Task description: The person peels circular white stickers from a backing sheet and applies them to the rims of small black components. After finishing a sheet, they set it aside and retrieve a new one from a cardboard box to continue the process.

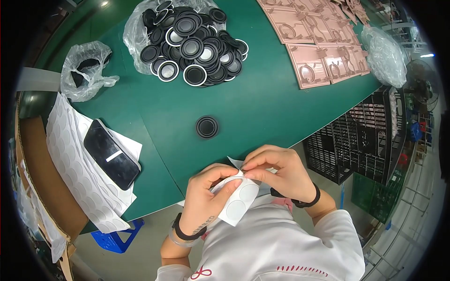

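Note:
Close to the table's front edge, my left hand (208,189) grips a white strip of round stickers (239,206), thumb on its face and fingers behind. The strip bends over at its upper end and hangs down in front of my shirt. My right hand (281,171) meets it there, thumb and forefinger pinched at the strip's upper edge beside a small raised grey-white flap. Exactly what those fingertips grip is partly hidden. Just beyond my hands a single black round ribbed disc (206,127) lies flat on the green table (159,112).
Black discs, some white-rimmed, are heaped (192,49) on a plastic bag at the back. Left are sticker sheets (70,159), a phone (112,154), a bag (86,70) and a cardboard box (49,173). Pink moulded panels (323,42) lie far right; black crates (356,131) stand beside the table.

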Demonstrator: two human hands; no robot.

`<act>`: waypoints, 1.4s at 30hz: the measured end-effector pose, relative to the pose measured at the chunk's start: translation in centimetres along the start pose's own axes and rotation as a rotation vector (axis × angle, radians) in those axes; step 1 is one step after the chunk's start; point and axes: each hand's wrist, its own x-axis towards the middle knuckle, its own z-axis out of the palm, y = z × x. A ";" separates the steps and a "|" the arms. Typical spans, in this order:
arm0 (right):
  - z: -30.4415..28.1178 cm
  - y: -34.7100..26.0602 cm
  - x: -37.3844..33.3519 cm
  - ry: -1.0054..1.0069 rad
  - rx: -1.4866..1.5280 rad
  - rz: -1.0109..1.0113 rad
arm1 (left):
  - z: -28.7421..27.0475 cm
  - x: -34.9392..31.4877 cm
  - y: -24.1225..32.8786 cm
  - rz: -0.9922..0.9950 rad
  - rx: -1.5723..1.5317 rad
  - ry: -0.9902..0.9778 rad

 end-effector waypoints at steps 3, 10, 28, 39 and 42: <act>-0.1 0.4 0.5 -0.040 0.206 0.090 | -0.2 0.1 -0.1 0.024 0.003 -0.005; 0.4 1.2 1.0 -0.026 0.267 0.072 | -0.5 0.1 -0.2 0.103 -0.015 0.015; 4.1 0.6 0.6 0.165 -0.268 -0.387 | -2.8 0.5 2.7 -0.264 -0.172 -0.113; 3.5 0.8 0.7 0.127 -0.113 -0.249 | -2.3 0.2 2.2 -0.229 -0.144 0.067; 2.7 1.1 0.6 0.057 0.268 -0.113 | -2.7 0.1 1.9 -0.205 -0.106 0.087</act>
